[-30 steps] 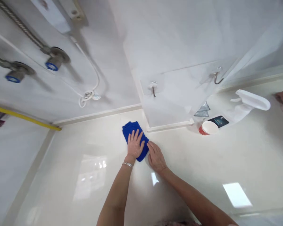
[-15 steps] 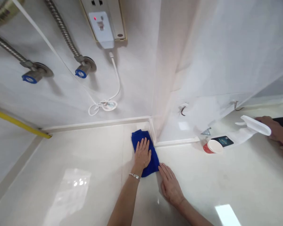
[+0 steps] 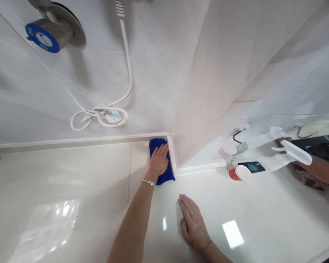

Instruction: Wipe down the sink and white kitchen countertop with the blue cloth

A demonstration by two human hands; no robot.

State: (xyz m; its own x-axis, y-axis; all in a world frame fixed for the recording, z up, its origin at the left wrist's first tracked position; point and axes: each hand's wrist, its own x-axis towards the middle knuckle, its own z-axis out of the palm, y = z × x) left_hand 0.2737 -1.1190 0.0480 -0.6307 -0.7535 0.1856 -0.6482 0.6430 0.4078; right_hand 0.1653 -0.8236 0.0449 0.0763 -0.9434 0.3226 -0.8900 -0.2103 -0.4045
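Well, the blue cloth (image 3: 167, 174) lay pressed into the corner where the glossy cream surface (image 3: 71, 204) met a white trim strip (image 3: 171, 155). The left hand (image 3: 158, 160), a bracelet on its wrist, was open and flat on the cloth, not gripping it. The right hand (image 3: 193, 223) was also open, its palm down on the bare surface, well below the cloth and not touching it.

Well to the cloth's right stood a red-and-white paper cup (image 3: 240, 173), just beside a dark card (image 3: 251, 167). Farther right, a co-worker's hand (image 3: 282, 140) was near a white plastic implement (image 3: 292, 152). That implement, if swung carelessly, could have tipped the cup onto the card. The cloth could also have slipped on the shiny surface under firm pressure.

Above the cloth hung a coiled white cable (image 3: 98, 116) with a tag (image 3: 113, 116), its print unreadable. The blue valve cap (image 3: 42, 37) bore tiny, illegible lettering.
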